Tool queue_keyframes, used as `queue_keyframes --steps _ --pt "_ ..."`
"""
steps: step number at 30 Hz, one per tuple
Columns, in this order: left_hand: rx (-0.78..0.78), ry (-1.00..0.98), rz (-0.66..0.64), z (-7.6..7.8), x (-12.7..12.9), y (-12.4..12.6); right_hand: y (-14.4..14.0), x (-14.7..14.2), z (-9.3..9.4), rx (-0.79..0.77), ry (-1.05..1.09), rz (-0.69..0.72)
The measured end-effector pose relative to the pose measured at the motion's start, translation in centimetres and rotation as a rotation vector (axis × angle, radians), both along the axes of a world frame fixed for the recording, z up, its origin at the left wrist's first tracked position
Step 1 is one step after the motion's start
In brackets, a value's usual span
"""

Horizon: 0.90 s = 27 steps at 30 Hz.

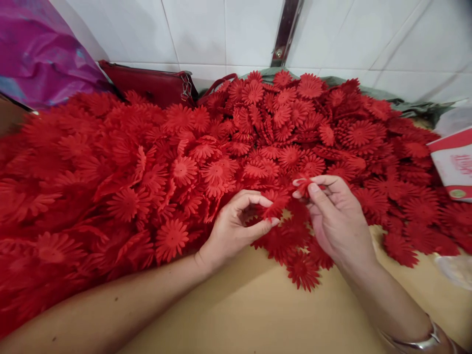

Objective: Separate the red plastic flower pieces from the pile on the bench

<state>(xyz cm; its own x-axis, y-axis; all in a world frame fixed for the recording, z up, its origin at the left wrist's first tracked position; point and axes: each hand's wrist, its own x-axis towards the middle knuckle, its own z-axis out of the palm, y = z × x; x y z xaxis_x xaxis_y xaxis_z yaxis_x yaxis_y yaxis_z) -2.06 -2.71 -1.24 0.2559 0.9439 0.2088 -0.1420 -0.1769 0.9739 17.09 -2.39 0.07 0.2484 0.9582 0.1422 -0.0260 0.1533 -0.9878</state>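
Note:
A big heap of red fabric daisy flowers [206, 162] covers the tan tabletop [239, 305] from the left edge to the right. My left hand [236, 226] rests at the heap's near edge and pinches the petals of one red flower [275, 209] between thumb and fingers. My right hand [334, 216], just to its right, pinches another small red flower piece [303, 185] at its fingertips. Several loose flowers [302, 268] lie flat on the table under and between both hands.
A dark red handbag [155, 86] leans on the white tiled wall [206, 29] behind the heap. Purple plastic [40, 54] fills the top left corner. A red and white box [455, 162] sits at the right edge, clear plastic [455, 268] below it. Green cloth [413, 103] lies under the heap's back.

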Motion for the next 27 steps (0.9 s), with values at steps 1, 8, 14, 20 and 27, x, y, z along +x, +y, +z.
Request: queue_keyframes --steps 1,8,14,20,27 --pt "0.024 0.014 0.004 0.1 -0.1 -0.1 -0.1 0.0 0.0 0.007 -0.051 -0.009" --pt "0.102 0.093 0.109 1.6 -0.6 -0.4 -0.6 -0.3 -0.3 0.131 -0.242 -0.133" --pt "0.073 0.045 0.207 0.9 -0.2 -0.1 -0.2 -0.5 -0.6 0.079 -0.088 -0.027" --pt "0.017 -0.073 0.219 0.5 0.2 -0.1 -0.2 -0.3 -1.0 0.034 -0.079 0.017" --pt "0.042 -0.052 0.261 0.8 0.0 -0.3 -0.7 -0.1 -0.4 0.022 -0.375 0.008"
